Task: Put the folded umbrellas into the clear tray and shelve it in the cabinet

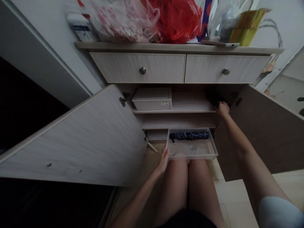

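A shallow clear plastic tray (192, 155) sits just in front of my knees (187, 177), below the cabinet's lower shelf. A folded dark blue umbrella (190, 136) lies along its far side. My left hand (163, 161) grips the tray's left rim. My right hand (222, 109) reaches up to the front edge of a wooden shelf (175, 111), its fingertips lost in shadow. Nothing shows in that hand. A white lidded plastic box (152, 99) stands on the same shelf, well left of my right hand.
Both cabinet doors swing wide, the left door (71, 139) and right door (263, 136) flanking my arms. Two drawers with round knobs (142, 68) run above the shelves. Plastic bags, a red bag (172, 20) and a phone (220, 43) sit on the cabinet top. Pale floor tiles (235, 196) lie to the right.
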`<state>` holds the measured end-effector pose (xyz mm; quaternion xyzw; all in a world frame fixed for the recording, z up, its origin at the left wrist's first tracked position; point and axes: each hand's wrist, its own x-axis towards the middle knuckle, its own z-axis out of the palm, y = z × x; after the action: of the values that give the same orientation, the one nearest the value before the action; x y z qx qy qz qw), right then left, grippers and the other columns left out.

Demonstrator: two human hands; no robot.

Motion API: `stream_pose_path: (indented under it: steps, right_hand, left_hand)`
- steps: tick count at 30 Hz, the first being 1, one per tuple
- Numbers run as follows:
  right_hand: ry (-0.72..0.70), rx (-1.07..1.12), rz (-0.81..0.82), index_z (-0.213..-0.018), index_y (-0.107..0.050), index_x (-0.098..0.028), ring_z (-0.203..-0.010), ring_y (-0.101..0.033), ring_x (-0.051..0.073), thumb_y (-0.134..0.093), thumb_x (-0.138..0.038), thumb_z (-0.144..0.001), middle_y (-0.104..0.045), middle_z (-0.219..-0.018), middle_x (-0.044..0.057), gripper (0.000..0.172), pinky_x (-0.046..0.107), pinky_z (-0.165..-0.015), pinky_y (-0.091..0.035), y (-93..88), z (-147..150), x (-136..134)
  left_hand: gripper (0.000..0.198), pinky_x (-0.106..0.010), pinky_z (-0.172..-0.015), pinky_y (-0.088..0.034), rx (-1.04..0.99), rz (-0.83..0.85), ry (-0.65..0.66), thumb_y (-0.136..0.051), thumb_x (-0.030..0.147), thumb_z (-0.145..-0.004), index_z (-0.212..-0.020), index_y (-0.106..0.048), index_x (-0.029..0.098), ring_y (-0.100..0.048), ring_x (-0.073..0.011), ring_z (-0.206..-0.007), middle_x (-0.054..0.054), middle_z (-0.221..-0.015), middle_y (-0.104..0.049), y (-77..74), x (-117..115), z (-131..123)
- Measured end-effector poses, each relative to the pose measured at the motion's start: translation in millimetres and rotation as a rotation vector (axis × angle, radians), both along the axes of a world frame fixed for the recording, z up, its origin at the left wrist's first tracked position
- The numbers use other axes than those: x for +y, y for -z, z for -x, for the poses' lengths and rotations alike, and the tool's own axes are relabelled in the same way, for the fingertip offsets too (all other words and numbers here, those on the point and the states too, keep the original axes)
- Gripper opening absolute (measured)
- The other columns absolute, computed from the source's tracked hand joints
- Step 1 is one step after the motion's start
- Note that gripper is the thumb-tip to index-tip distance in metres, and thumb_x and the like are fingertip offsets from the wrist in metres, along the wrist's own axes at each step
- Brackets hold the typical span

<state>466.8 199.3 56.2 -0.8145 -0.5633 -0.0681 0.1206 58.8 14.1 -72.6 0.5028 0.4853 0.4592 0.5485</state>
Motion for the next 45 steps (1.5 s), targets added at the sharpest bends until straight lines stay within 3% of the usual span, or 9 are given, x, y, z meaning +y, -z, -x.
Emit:
stream_pose_path:
  steps: [3, 10, 16, 21, 26, 29, 36, 40, 45]
  right_hand:
    - [0.059, 0.004, 0.025, -0.131, -0.057, -0.003, -0.122, -0.048, 0.037, -0.052, -0.032, -0.093, -0.057, -0.127, 0.027, 0.048, 0.046, -0.094, -0.043, 8.1, -3.5, 17.8]
    - [0.14, 0.024, -0.011, -0.12, -0.063, -0.001, -0.126, -0.048, 0.04, -0.062, -0.035, -0.089, -0.052, -0.13, 0.031, 0.045, 0.049, -0.099, -0.043, 21.4, 6.2, 26.8]
    - [0.174, 0.183, -0.043, -0.133, -0.054, -0.007, -0.11, -0.063, 0.033, -0.064, -0.026, -0.086, -0.057, -0.127, 0.026, 0.052, 0.044, -0.091, -0.05, 25.0, 7.0, 17.5]
    - [0.151, 0.492, -0.353, -0.112, -0.066, -0.01, -0.106, -0.063, 0.032, -0.058, -0.026, -0.082, -0.069, -0.105, 0.019, 0.034, 0.046, -0.095, -0.049, 29.5, 1.3, 0.8]
    - [0.004, 0.943, -0.55, -0.088, -0.064, -0.016, -0.082, -0.062, 0.023, -0.063, -0.04, -0.073, -0.065, -0.081, 0.008, 0.028, 0.037, -0.077, -0.054, 36.9, -1.1, -28.4]
    - [-0.169, 1.119, -0.52, -0.085, -0.062, -0.02, -0.075, -0.059, 0.019, -0.07, -0.05, -0.066, -0.062, -0.077, 0.003, 0.037, 0.032, -0.069, -0.053, 38.6, 0.8, -54.0]
    - [-0.563, 1.122, -0.162, -0.09, -0.067, -0.022, -0.075, -0.061, 0.018, -0.077, -0.06, -0.064, -0.067, -0.084, 0.002, 0.047, 0.03, -0.068, -0.053, 23.4, 16.5, -124.8]
    - [-0.673, 1.116, 0.054, -0.091, -0.066, -0.019, -0.074, -0.061, 0.018, -0.074, -0.065, -0.068, -0.067, -0.087, 0.005, 0.051, 0.029, -0.066, -0.051, 23.2, 30.7, -150.7]
    - [-0.752, 1.086, 0.153, -0.093, -0.066, -0.018, -0.074, -0.059, 0.017, -0.072, -0.056, -0.074, -0.065, -0.086, 0.004, 0.043, 0.027, -0.065, -0.048, 35.3, 41.3, -160.8]
  left_hand:
    - [0.09, -0.044, -0.124, -0.025, 0.005, -0.008, 0.002, -0.053, 0.075, -0.082, -0.152, -0.043, 0.02, -0.023, -0.0304, -0.152, -0.008, -0.163, -0.031, 4.8, 0.4, 1.4]
    - [0.096, -0.049, -0.122, -0.027, 0.011, 0.001, 0.001, -0.05, 0.08, -0.08, -0.153, -0.041, 0.017, -0.028, -0.0334, -0.15, -0.011, -0.163, -0.031, 11.5, -0.1, 4.0]
    - [0.088, -0.047, -0.124, -0.023, 0.024, -0.011, -0.006, -0.05, 0.076, -0.084, -0.151, -0.044, 0.019, -0.027, -0.0315, -0.151, -0.009, -0.163, -0.032, 10.6, -0.3, 2.5]
    - [0.09, -0.043, -0.126, -0.018, 0.042, -0.036, -0.032, -0.05, 0.079, -0.081, -0.147, -0.05, 0.018, -0.026, -0.0295, -0.152, -0.01, -0.16, -0.037, 9.7, 0.0, 1.6]
    - [0.088, -0.045, -0.123, -0.027, 0.013, -0.005, -0.031, -0.053, 0.076, -0.08, -0.146, -0.05, 0.019, -0.026, -0.0307, -0.151, -0.01, -0.16, -0.037, 7.7, -0.4, 0.9]
    - [0.092, -0.047, -0.12, -0.032, 0.0, 0.012, -0.018, -0.054, 0.077, -0.079, -0.148, -0.048, 0.017, -0.029, -0.0331, -0.15, -0.011, -0.161, -0.035, 5.0, -1.0, -0.2]
    - [0.091, -0.04, -0.126, -0.017, 0.022, -0.009, -0.02, -0.05, 0.078, -0.081, -0.149, -0.046, 0.018, -0.02, -0.0289, -0.153, -0.01, -0.164, -0.028, 2.3, -1.7, -2.5]
    - [0.09, -0.042, -0.127, -0.012, 0.044, -0.012, 0.002, -0.049, 0.077, -0.082, -0.151, -0.043, 0.019, -0.016, -0.0281, -0.154, -0.01, -0.165, -0.025, 0.0, -2.7, -1.5]
    - [0.082, -0.041, -0.127, -0.009, 0.077, 0.002, -0.001, -0.049, 0.071, -0.086, -0.151, -0.043, 0.021, -0.013, -0.0261, -0.155, -0.007, -0.165, -0.024, -4.5, -4.0, -0.5]
